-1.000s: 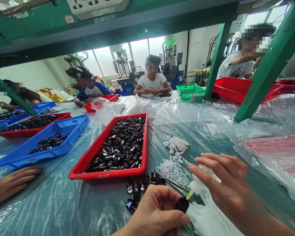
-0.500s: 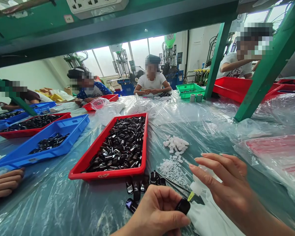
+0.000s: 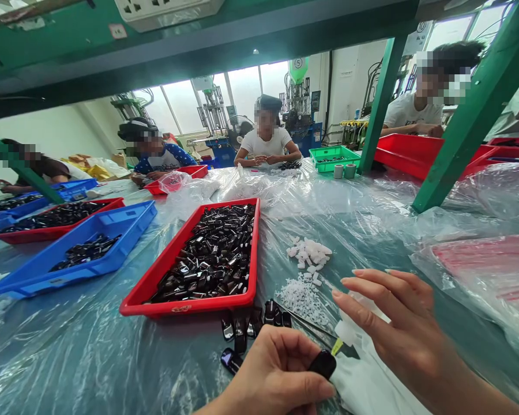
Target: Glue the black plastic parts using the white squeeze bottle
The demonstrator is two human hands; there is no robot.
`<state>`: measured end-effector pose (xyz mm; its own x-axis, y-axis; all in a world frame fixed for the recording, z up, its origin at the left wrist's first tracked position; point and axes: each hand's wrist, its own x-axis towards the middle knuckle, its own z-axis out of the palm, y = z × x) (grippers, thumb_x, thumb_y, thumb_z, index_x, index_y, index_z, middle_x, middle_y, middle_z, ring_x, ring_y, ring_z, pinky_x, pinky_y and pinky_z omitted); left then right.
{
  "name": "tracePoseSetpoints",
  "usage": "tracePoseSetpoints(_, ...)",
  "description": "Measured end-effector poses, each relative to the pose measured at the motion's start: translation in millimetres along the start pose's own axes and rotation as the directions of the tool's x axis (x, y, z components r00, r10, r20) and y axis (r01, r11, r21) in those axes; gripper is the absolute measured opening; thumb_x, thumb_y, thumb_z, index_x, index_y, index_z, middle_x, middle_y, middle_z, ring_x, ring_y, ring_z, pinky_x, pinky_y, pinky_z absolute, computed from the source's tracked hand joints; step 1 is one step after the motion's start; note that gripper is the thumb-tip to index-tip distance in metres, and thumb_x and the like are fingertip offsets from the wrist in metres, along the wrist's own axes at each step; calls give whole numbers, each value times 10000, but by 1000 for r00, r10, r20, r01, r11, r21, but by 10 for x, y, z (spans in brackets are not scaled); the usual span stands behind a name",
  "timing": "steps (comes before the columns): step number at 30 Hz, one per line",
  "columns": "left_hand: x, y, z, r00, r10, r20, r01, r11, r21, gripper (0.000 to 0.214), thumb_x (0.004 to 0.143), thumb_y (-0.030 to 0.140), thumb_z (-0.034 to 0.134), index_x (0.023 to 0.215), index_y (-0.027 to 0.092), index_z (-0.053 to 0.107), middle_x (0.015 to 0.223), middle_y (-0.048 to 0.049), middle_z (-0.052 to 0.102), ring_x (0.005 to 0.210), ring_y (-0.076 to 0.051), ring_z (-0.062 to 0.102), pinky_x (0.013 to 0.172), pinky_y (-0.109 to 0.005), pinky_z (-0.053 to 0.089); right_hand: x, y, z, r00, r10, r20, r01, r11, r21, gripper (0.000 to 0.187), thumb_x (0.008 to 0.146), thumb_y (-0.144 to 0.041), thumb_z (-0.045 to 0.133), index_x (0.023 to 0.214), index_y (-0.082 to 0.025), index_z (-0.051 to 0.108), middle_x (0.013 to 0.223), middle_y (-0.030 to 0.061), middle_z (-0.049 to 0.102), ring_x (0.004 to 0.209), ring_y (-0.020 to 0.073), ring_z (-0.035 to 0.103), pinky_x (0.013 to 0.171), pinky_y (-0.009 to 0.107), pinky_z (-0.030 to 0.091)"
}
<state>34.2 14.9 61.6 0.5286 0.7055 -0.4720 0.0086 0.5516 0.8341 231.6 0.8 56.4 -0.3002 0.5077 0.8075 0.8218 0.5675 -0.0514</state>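
Note:
My left hand [image 3: 281, 372] pinches a glossy black plastic piece [image 3: 323, 364] between thumb and fingers, low in the view. My right hand [image 3: 402, 325] is curved around a white glue bottle [image 3: 346, 332], much of which it hides. The bottle's yellow-green nozzle [image 3: 337, 346] points down at the black piece's upper edge; whether they touch is unclear. Behind the nozzle lie thin dark tweezers [image 3: 307, 324]. White cloth [image 3: 367, 383] spreads below my right hand. Several loose black pieces [image 3: 241, 337] rest beyond my left hand.
A red tray [image 3: 256, 259] heaped with black pieces stands ahead, with a blue tray [image 3: 90, 266] to its left. Right of the red tray are piles of small white parts [image 3: 309, 252]. Green posts [image 3: 467, 121] support an overhead shelf. Co-workers sit around the plastic-covered table [image 3: 337, 210].
Another person's hand has left the lower left. The co-worker at the right has lowered their arms. My hands stay almost still; the black piece has turned slightly.

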Motion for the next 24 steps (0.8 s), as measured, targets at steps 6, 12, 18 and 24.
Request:
tracePoseSetpoints(6, -8, 2, -6, 1000, -1, -5, 1, 1000, 30, 286, 498, 234, 821, 652, 128, 604, 451, 40, 581, 347, -58, 511, 334, -126, 390, -16, 7, 3, 1000, -5, 2, 5, 1000, 11, 341, 896, -3, 370, 1008, -192, 631, 1001, 80, 658, 1063, 221, 530, 913, 471, 300)
tracePoseSetpoints(12, -2, -32, -11, 1000, -2, -1, 2, 1000, 14, 305, 480, 238, 832, 654, 132, 605, 455, 42, 585, 343, -57, 507, 327, -125, 387, -10, 3, 1, 1000, -7, 6, 7, 1000, 13, 341, 896, 1, 367, 1009, -186, 628, 999, 83, 660, 1066, 221, 529, 913, 477, 297)
tracePoseSetpoints(18, 6, -16, -22, 1000, -3, -11, 3, 1000, 17, 310, 476, 240, 833, 646, 137, 595, 446, 48, 576, 341, -59, 505, 330, -129, 387, -26, 0, -4, 1000, 1, 12, -1, 1000, 26, 339, 896, -12, 369, 1008, -203, 626, 1019, 70, 656, 1081, 222, 528, 931, 471, 286)
tracePoseSetpoints(24, -13, 5, 22, 1000, -4, -18, 5, 1000, 31, 357, 459, 285, 847, 655, 132, 590, 435, 49, 561, 334, -54, 491, 320, -125, 367, -27, 4, 10, 1000, 3, 4, -3, 1000, 31, 337, 901, -23, 368, 1011, -203, 631, 1020, 73, 658, 1077, 225, 531, 930, 470, 288)
